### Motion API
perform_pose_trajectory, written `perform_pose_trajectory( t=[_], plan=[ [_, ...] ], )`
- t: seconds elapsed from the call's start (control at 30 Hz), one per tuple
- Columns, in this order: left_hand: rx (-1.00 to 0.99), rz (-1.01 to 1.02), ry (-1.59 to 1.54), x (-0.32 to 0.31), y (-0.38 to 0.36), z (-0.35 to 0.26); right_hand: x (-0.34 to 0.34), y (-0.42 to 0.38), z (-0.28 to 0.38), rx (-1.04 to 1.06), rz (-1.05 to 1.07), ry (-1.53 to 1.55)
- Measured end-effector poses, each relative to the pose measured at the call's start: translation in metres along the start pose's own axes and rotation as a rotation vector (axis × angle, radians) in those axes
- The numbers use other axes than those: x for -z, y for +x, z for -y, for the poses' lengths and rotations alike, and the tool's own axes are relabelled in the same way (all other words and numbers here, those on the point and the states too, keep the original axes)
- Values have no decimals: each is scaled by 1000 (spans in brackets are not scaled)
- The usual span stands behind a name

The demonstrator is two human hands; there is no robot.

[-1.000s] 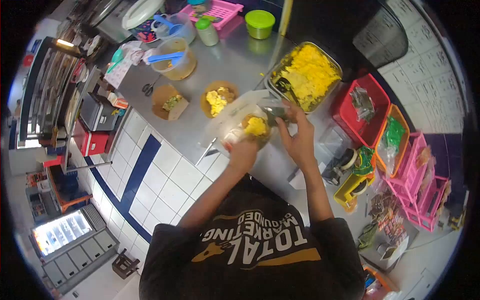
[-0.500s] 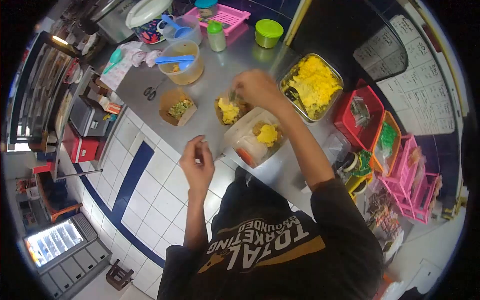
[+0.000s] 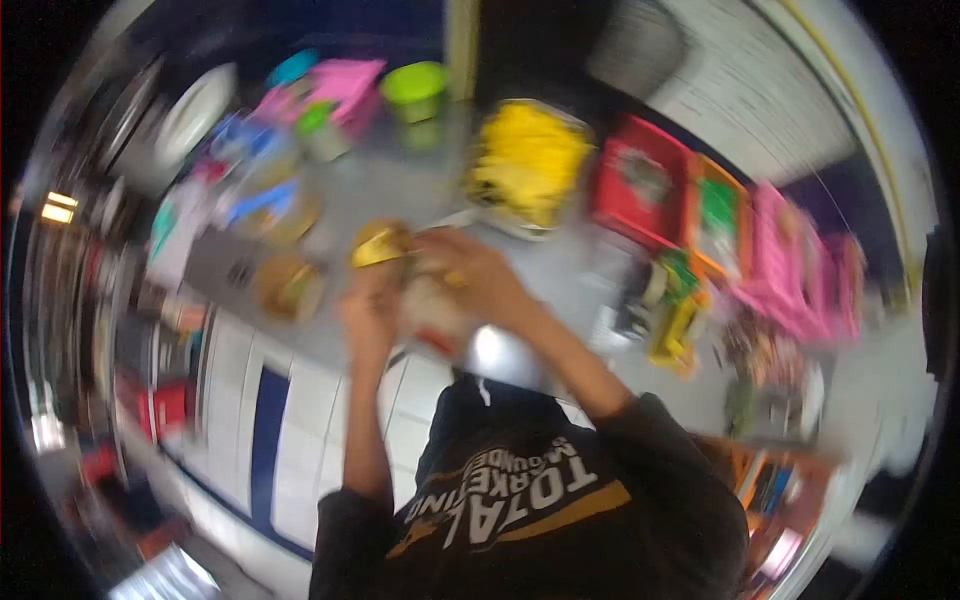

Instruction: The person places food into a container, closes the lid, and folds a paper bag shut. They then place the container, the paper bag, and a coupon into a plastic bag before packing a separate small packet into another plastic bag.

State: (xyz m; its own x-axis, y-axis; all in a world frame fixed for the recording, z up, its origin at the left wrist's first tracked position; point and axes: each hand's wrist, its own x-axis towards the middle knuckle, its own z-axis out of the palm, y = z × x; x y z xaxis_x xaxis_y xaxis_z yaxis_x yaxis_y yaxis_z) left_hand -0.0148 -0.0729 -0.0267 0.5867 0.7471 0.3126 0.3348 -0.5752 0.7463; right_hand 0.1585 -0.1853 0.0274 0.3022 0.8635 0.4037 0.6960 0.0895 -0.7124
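Holding both hands close together over the front edge of the counter [image 3: 400, 190], the person is keeping the left hand [image 3: 368, 308] and the right hand [image 3: 470, 275] around one pale container [image 3: 432, 305], beside one small bowl of yellow food [image 3: 380, 243]. The picture is blurring strongly, so I cannot tell how far the fingers are closing or what exactly they are gripping. Farther back, one big tray of yellow food [image 3: 528, 160], one green-lidded tub [image 3: 414, 88] and one red basket [image 3: 645, 180] are standing.

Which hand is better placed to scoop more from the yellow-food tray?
Right, probably. The right hand is on the side nearer the yellow-food tray; the left hand is farther off, by the brown bowl. Blur hides both grips.
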Motion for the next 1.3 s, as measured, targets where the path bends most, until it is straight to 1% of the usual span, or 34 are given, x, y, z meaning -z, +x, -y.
perform_pose_trajectory(
  t=[0.03, 0.07, 0.1, 0.13, 0.17, 0.2, 0.23, 0.27, 0.3, 0.33, 0.37, 0.43, 0.47, 0.53, 0.6, 0.63, 0.7, 0.73, 0.83, 0.87, 0.9, 0.93, 1.03, 1.13, 1.23, 1.3],
  plan=[
    [112, -29, 46, 14, 22, -42, 10, -13, -7, 29, -68, -71],
    [144, -7, 226, 9, 32, 0, 25, -30, -4, -34, -164, -96],
    [119, 91, 51, 17, 50, -15, 50, -51, -4, -88, -266, -128],
    [103, 176, -77, 14, 65, 39, 86, -77, -2, -229, -312, -109],
    [256, 281, -190, 5, 82, 71, 114, -101, 1, -351, -355, -54],
    [186, 474, -143, 0, 107, 140, 134, -133, -8, -358, -570, -114],
    [128, 438, -172, -15, 111, 146, 159, -171, -17, -516, -678, -141],
    [70, 403, -200, -28, 114, 150, 185, -209, -25, -653, -850, -14],
    [24, 346, -179, -36, 112, 137, 215, -241, -28, -726, -969, -222],
    [-9, 312, -142, -52, 107, 115, 248, -287, -41, -826, -1091, -327],
    [-31, 276, -99, -64, 100, 92, 288, -339, -62, -824, -1154, -407],
    [-63, 206, -19, -84, 85, 54, 366, -429, -94, -801, -1363, -621],
    [-83, 178, 13, -97, 77, 38, 404, -462, -103, -810, -1428, -605],
    [-106, 111, 88, -119, 54, 7, 483, -534, -149, -916, -1368, -809],
    [-100, 43, 172, -145, 23, -25, 555, -610, -238, -801, -1358, -809],
    [-89, 10, 200, -162, 8, -37, 592, -634, -281, -731, -1344, -803],
    [-26, -63, 284, -192, -32, -64, 652, -659, -346, -845, -1127, -962],
    [4, -93, 320, -204, -49, -74, 667, -665, -376, -908, -1028, -1035],
    [122, -139, 424, -231, -99, -100, 711, -686, -428, -1100, -456, -986],
    [169, -146, 457, -235, -114, -107, 721, -690, -446, -1245, -244, -982],
    [211, -156, 485, -241, -125, -113, 730, -692, -465, -1315, -87, -966],
    [251, -163, 514, -245, -138, -119, 736, -697, -479, -1337, -13, -951],
    [347, -190, 577, -253, -168, -131, 748, -700, -514, -1337, 0, -929],
    [417, -220, 637, -250, -193, -138, 750, -704, -532, -1329, -17, -923],
    [488, -251, 689, -233, -220, -139, 744, -710, -539, -1288, -82, -941],
    [538, -297, 722, -201, -252, -130, 737, -719, -540, -1220, -151, -966]
  ],
)
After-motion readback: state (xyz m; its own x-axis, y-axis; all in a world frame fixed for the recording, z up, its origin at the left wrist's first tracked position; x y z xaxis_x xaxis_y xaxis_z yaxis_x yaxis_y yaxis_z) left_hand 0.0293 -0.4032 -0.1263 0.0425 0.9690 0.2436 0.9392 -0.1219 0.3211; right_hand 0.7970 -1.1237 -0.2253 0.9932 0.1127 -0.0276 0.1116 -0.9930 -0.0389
